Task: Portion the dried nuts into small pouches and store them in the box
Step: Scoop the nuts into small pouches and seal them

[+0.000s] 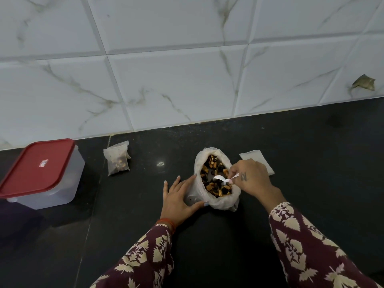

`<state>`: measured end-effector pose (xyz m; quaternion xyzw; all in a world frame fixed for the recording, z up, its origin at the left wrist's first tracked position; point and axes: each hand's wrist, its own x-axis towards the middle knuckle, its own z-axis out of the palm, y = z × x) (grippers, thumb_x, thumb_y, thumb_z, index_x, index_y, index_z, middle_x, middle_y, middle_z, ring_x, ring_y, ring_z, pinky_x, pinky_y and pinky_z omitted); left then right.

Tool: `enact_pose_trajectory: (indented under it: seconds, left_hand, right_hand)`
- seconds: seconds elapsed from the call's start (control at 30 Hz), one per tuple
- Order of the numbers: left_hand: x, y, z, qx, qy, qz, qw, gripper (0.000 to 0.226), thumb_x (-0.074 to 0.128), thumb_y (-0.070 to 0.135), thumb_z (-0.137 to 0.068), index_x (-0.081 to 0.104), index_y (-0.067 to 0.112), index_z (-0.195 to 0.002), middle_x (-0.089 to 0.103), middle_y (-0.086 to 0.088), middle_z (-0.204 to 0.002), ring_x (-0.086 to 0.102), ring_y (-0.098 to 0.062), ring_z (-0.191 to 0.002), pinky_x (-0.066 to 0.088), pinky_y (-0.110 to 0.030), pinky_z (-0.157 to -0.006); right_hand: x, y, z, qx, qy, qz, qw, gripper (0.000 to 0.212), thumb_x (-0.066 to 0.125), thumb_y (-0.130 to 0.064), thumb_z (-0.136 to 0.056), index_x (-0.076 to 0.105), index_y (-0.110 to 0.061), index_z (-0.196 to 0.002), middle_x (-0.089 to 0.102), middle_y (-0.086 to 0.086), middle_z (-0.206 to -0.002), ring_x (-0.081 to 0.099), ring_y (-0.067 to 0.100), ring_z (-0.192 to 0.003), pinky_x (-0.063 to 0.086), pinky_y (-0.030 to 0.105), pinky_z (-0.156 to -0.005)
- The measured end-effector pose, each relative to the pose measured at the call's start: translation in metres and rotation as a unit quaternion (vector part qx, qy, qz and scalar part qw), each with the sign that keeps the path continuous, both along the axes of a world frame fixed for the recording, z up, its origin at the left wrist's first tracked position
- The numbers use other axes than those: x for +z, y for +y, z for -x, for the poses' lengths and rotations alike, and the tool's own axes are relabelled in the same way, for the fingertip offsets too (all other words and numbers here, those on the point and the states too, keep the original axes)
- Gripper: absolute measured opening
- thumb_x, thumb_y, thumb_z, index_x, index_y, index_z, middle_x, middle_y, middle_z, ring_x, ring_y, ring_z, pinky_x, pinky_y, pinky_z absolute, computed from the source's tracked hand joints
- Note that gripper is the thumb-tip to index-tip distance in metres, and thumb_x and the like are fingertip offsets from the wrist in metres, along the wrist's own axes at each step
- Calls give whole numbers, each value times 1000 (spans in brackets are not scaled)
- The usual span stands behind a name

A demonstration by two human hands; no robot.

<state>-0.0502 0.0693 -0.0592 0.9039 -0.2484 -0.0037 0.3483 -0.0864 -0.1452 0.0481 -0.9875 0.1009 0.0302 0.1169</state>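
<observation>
Pinched between thumb and fingers of the right hand [252, 177], the grip on the white spoon [223, 180] was tight, with its bowl dipped among the nuts [215, 177] at the middle of the frame. Beside it the left hand [179, 199] lay with straight fingers pressed to the side of the big bag [216, 201], holding nothing, only steadying it on the dark desk [311, 142]. To scoop well, I judged the spoon should go under the nuts and rise level, while the left hand kept the bag's mouth wide and upright. One filled pouch [117, 161] stood left of centre, and empty pouches [252, 155] lay just behind the right hand, partly hidden. At the far left the box [44, 179] sat with its red lid [37, 167] on, well apart from the bag; it would need opening before anything was stored.
</observation>
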Motion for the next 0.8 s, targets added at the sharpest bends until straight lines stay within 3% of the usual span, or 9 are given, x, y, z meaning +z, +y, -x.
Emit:
enact_pose_trajectory:
  seconds: [0.1, 0.17, 0.33, 0.4, 0.5, 0.57, 0.63, 0.7, 0.8]
  left_hand:
    - [-1, -1, 0, 3, -3, -3, 1000, 86, 49, 80, -65, 24, 46, -140, 46, 11, -142, 19, -14, -144, -11, -43, -117]
    - [-1, -1, -1, 3, -2, -4, 1000, 85, 49, 80, -65, 23, 47, -139, 46, 11, -141, 19, -13, -144, -12, -42, -117]
    - [-2, -1, 0, -1, -5, -19, 1000, 85, 48, 79, -66, 22, 48, -141, 46, 12, -141, 19, -14, -144, -12, -45, -117]
    - [-2, -1, -1, -3, -3, -23, 1000, 86, 48, 80, -66, 24, 46, -142, 45, 11, -142, 18, -15, -144, -13, -44, -116]
    - [-1, -1, -1, -6, -3, -34, 999, 87, 45, 81, -65, 23, 46, -142, 45, 10, -143, 17, -15, -144, -14, -44, -116]
    - [-1, -2, -1, -5, -4, -36, 999, 88, 45, 81, -65, 24, 45, -142, 46, 9, -143, 18, -16, -144, -14, -45, -116]
    - [-1, -3, -1, -3, -5, -33, 999, 88, 45, 81, -65, 25, 44, -142, 46, 9, -142, 18, -16, -144, -13, -46, -116]
    - [0, -3, -1, 0, -6, -34, 999, 87, 44, 81, -65, 23, 46, -142, 46, 9, -142, 18, -16, -144, -13, -45, -116]
    - [1, -3, -1, -3, 3, -38, 999, 85, 43, 82, -64, 19, 49, -139, 45, 9, -143, 17, -15, -144, -14, -44, -116]
  right_hand:
    - [2, 7, 2, -3, -11, 64, 998, 9, 66, -29, -86, 72, -32, -93, 68, -7, -91, 61, 12, -82, 38, 22, -65]
    - [-3, 14, 3, -2, -10, 52, 999, 10, 67, -28, -85, 72, -31, -94, 69, -6, -91, 61, 11, -82, 38, 21, -65]
    - [-11, 10, -7, -68, 59, -137, 986, 9, 77, -27, -75, 75, -29, -83, 71, -11, -84, 62, 6, -80, 46, 21, -68]
    - [-9, 2, -11, -104, 84, -225, 965, 7, 79, -20, -73, 74, -24, -75, 72, -8, -85, 63, 7, -84, 49, 24, -74]
    - [-8, -3, -11, -165, 83, -348, 919, 10, 78, -9, -72, 73, -17, -71, 72, 0, -83, 62, 10, -80, 42, 21, -62]
    - [-11, 3, -12, -190, 93, -386, 898, 9, 78, -7, -72, 73, -15, -72, 73, 3, -81, 65, 12, -74, 44, 22, -61]
    - [-16, 9, -13, -205, 92, -403, 888, 7, 78, -7, -73, 74, -13, -74, 74, 5, -82, 68, 16, -74, 54, 27, -70]
    - [-20, 12, -14, -222, 94, -414, 878, 6, 77, -8, -74, 74, -12, -77, 74, 4, -82, 68, 16, -72, 54, 28, -74]
    - [-19, 8, -13, -255, 123, -453, 845, 7, 75, -7, -76, 72, -10, -81, 73, 6, -82, 64, 11, -61, 44, 19, -52]
